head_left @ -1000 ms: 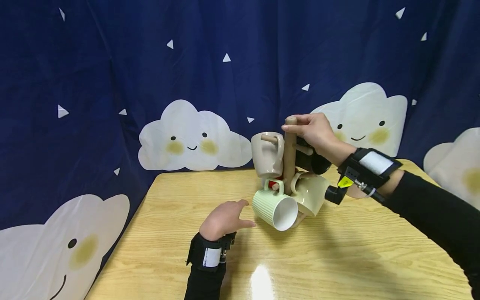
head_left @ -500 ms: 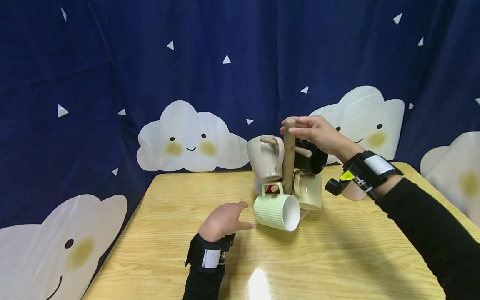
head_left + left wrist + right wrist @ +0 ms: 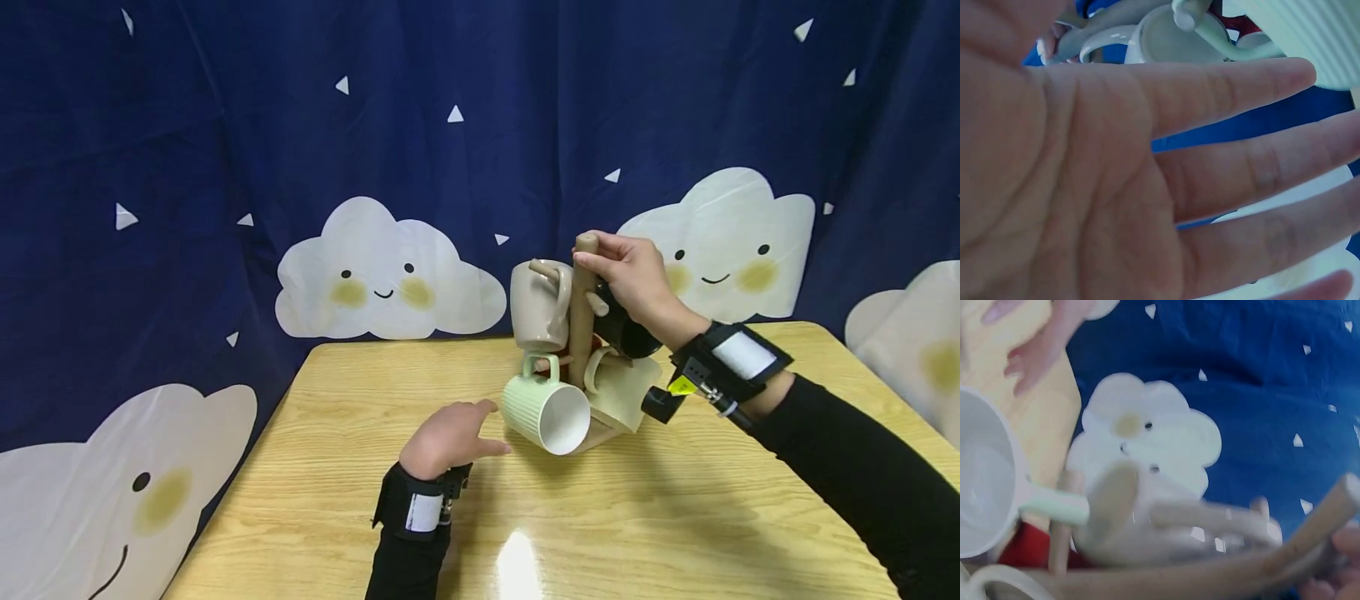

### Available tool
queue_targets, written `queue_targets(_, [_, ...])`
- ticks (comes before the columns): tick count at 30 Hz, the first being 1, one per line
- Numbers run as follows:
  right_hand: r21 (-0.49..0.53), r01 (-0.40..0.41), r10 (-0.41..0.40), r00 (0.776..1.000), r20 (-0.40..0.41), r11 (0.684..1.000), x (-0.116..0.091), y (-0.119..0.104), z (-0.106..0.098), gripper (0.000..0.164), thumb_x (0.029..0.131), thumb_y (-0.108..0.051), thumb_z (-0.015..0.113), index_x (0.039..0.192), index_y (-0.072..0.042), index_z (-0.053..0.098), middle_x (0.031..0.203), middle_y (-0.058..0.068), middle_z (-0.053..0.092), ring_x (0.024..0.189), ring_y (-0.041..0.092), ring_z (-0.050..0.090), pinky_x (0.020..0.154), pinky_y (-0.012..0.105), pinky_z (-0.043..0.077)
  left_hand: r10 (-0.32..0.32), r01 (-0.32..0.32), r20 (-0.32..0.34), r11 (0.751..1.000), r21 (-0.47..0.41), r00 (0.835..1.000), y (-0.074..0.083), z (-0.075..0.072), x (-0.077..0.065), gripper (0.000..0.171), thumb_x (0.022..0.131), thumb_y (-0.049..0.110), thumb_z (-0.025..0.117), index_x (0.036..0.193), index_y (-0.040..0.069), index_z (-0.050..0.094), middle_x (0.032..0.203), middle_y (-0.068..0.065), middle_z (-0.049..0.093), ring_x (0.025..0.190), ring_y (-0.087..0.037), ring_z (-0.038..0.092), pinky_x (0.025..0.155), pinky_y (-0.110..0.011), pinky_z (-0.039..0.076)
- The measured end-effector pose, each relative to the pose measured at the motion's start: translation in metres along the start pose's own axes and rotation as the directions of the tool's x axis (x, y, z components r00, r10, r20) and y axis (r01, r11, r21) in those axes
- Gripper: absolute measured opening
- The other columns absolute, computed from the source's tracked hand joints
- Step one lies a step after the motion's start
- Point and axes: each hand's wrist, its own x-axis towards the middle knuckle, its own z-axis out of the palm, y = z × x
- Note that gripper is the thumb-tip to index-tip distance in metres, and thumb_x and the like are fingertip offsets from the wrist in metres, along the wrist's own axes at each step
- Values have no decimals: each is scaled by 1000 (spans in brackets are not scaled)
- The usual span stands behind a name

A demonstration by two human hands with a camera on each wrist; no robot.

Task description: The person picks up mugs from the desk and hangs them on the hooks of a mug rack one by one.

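Observation:
My right hand (image 3: 633,271) pinches the top of a wooden mug tree's post (image 3: 581,325) between thumb and fingers. Mugs hang by their handles from its pegs. A ribbed pale green mug (image 3: 528,412) hangs low at the front, its mouth facing front right. Above it is a beige mug (image 3: 536,312). A cream mug (image 3: 626,392) hangs tilted at the lower right; a black mug (image 3: 630,329) is partly behind my right hand. Something red (image 3: 1025,547) shows behind the post. My left hand (image 3: 450,437) is just left of the green mug, fingers extended; whether it touches cannot be told.
The mug tree stands on a light wooden table (image 3: 375,392), towards its back. Behind the table hangs a dark blue curtain (image 3: 420,50) with white clouds and triangles.
The mug tree has turned under my right hand, one way and then back. The green mug's mouth faces me more, and the cream mug swings outward to the right. My left hand stays put.

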Motion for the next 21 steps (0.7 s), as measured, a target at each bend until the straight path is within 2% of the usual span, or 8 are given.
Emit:
queue_targets(3, [-112, -14, 4, 996, -93, 994, -4, -4, 8, 36, 87, -17, 64, 120, -3, 61, 112, 15, 63, 77, -15, 53, 69, 5, 45, 4, -4, -3, 1000, 5, 1000, -1, 0, 0, 59, 80, 37, 69, 126, 4, 51, 118, -12, 62, 107, -26, 60, 90, -38, 48])
queue_targets(5, [-195, -13, -11, 993, -118, 981, -6, -6, 9, 34, 87, -20, 64, 117, -6, 63, 109, 13, 65, 79, -10, 55, 68, 6, 45, 3, -3, -3, 1000, 8, 1000, -1, 0, 0, 58, 80, 37, 69, 126, 5, 52, 118, -11, 63, 107, -25, 60, 89, -38, 48])
queue_targets(8, [-270, -5, -18, 997, -81, 963, -6, -9, 5, 34, 87, -23, 63, 117, -6, 63, 110, 13, 66, 92, 6, 62, 78, 17, 48, -2, 2, -3, 1000, 11, 1000, -1, -1, 0, 58, 80, 37, 69, 126, 6, 52, 118, -10, 63, 107, -24, 60, 90, -37, 48])
queue_targets(11, [-313, -7, 9, 1000, 3, 950, -6, -14, -6, 41, 87, -28, 63, 122, -7, 60, 116, 15, 63, 110, 23, 59, 92, 33, 46, 0, 0, -2, 1000, 9, 1000, 0, -1, 0, 58, 80, 37, 69, 126, 6, 52, 118, -10, 63, 107, -24, 60, 90, -37, 48])
queue_targets(13, [-305, -18, 32, 999, 42, 952, -7, -16, -15, 47, 86, -33, 64, 125, -7, 57, 121, 15, 60, 114, 27, 56, 97, 39, 42, 3, -3, -2, 1000, 5, 1000, 0, -2, -1, 59, 80, 37, 69, 126, 5, 52, 118, -11, 63, 107, -24, 60, 90, -38, 48])
queue_targets(15, [-281, -30, 47, 998, 53, 959, -12, -16, -28, 53, 85, -39, 63, 128, -9, 55, 125, 11, 59, 115, 22, 56, 99, 39, 41, 3, -3, -5, 1000, 1, 1000, 0, -4, -2, 59, 80, 36, 69, 126, 5, 52, 117, -10, 63, 106, -25, 60, 89, -38, 48])
queue_targets(18, [-207, -56, 61, 998, 16, 977, -26, -6, -53, 52, 84, -43, 62, 126, -13, 56, 119, -7, 63, 108, 4, 56, 96, 26, 42, 13, -13, -10, 1000, -6, 1000, 1, -4, -2, 58, 80, 36, 69, 126, 5, 52, 116, -10, 63, 105, -24, 60, 88, -38, 48])
queue_targets(21, [-37, -86, 86, 996, -8, 996, -44, 18, -77, 39, 86, -36, 62, 118, -14, 62, 101, -19, 67, 98, -7, 57, 86, 13, 44, 19, -19, -11, 1000, -13, 1000, 2, -3, -3, 58, 80, 35, 69, 126, 5, 52, 116, -11, 63, 106, -25, 60, 89, -38, 48])
